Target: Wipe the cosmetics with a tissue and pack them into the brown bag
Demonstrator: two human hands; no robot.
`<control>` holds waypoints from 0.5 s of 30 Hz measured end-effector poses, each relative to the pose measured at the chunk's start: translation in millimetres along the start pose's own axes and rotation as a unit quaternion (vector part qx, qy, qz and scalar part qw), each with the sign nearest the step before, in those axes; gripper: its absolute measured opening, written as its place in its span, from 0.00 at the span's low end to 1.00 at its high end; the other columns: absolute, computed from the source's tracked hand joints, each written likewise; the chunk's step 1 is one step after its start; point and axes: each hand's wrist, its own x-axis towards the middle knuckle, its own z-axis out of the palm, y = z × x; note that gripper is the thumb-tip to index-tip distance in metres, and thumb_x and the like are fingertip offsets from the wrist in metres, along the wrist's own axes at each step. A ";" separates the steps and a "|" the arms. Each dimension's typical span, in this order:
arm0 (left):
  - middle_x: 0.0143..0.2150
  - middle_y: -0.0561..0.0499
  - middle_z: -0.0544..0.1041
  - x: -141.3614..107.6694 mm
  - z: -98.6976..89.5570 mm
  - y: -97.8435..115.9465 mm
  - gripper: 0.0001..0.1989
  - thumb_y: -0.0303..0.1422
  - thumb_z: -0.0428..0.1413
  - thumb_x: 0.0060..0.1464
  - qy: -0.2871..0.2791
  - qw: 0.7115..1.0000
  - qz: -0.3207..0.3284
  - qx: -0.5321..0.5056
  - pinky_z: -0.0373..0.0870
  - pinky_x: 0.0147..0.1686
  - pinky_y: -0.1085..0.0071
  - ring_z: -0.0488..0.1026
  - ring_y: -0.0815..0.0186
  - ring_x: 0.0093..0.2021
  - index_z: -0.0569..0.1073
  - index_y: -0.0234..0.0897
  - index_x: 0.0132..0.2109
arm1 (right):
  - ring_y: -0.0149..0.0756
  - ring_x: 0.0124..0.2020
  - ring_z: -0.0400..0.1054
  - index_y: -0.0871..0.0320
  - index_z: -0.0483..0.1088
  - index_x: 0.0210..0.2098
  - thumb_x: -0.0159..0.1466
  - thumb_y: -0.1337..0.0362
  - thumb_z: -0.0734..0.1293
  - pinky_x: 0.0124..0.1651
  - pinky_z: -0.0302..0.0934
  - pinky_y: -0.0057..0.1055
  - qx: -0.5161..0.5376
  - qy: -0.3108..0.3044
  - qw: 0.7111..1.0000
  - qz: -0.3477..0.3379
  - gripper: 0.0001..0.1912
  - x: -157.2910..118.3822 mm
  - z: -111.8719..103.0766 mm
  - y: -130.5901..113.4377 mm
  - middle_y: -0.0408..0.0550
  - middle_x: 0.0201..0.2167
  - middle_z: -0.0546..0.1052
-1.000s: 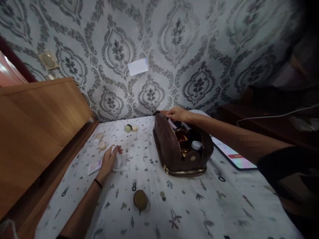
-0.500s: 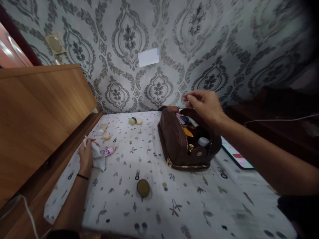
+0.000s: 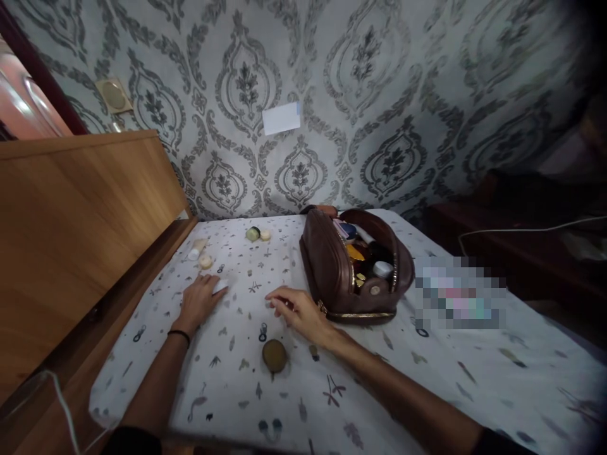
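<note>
My left hand (image 3: pixel 202 303) is low over the cloth at the left, its fingers curled down. A small whitish bit (image 3: pixel 220 286) shows between thumb and forefinger; the rest of what it holds is hidden. My right hand (image 3: pixel 296 313) hovers just left of the bag, loosely bent, thumb and forefinger apart with nothing visible between them. The brown cosmetic bag (image 3: pixel 327 272) stands unzipped, holding several items, among them a white-lidded round container (image 3: pixel 383 270). In front of my right hand lies a round olive-brown lid or jar (image 3: pixel 274 356).
Beyond my left hand are a small tube (image 3: pixel 196 249) and a cream-coloured round piece (image 3: pixel 205 261). A green-and-dark round item (image 3: pixel 253 234) lies near the wall beside a pale disc (image 3: pixel 265 235). A wooden panel (image 3: pixel 95 189) borders the left; a blurred-out device (image 3: pixel 459 294) lies right.
My right hand has come down from above the bag to its left side. My left hand has moved right, to where a pink-and-white tube lay; the white tissue it held no longer shows.
</note>
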 end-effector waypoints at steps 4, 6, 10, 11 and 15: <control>0.45 0.44 0.78 7.9 -1.1 21.2 0.13 0.43 0.52 0.62 -0.014 0.999 0.008 -0.049 0.69 0.43 0.63 0.73 0.54 0.48 0.75 0.40 0.44 | 0.33 0.26 0.70 0.59 0.73 0.39 0.65 0.57 0.61 0.28 0.61 0.27 0.058 -0.002 0.997 0.052 0.14 -0.3 22.4 30.9 0.47 0.29 0.76; 0.45 0.46 0.78 13.3 -0.6 36.9 0.13 0.43 0.52 0.62 -0.018 0.996 0.030 -0.082 0.68 0.44 0.64 0.73 0.56 0.48 0.75 0.40 0.44 | 0.33 0.26 0.69 0.59 0.74 0.39 0.65 0.57 0.61 0.29 0.60 0.27 0.053 0.001 0.998 0.046 0.14 -2.9 26.3 37.1 0.45 0.26 0.74; 0.44 0.46 0.78 21.7 3.8 61.5 0.15 0.46 0.52 0.61 -0.030 0.989 0.075 -0.124 0.68 0.44 0.66 0.74 0.57 0.47 0.76 0.41 0.44 | 0.34 0.26 0.69 0.57 0.74 0.39 0.65 0.56 0.61 0.30 0.60 0.28 0.053 0.002 0.998 0.044 0.14 -8.3 26.7 36.8 0.45 0.25 0.74; 0.44 0.46 0.78 22.4 5.5 63.7 0.16 0.46 0.52 0.62 -0.029 0.988 0.079 -0.130 0.69 0.45 0.65 0.74 0.57 0.47 0.76 0.41 0.44 | 0.34 0.26 0.69 0.57 0.74 0.39 0.65 0.56 0.61 0.30 0.60 0.29 0.055 0.002 0.997 0.047 0.14 -9.3 26.3 35.4 0.45 0.25 0.74; 0.45 0.46 0.79 19.4 14.8 55.3 0.15 0.43 0.49 0.63 -0.002 0.979 0.067 -0.190 0.68 0.47 0.65 0.74 0.58 0.47 0.75 0.41 0.45 | 0.33 0.26 0.67 0.58 0.74 0.38 0.66 0.55 0.60 0.30 0.59 0.28 0.036 -0.013 0.999 0.035 0.15 -11.6 21.8 28.9 0.44 0.24 0.73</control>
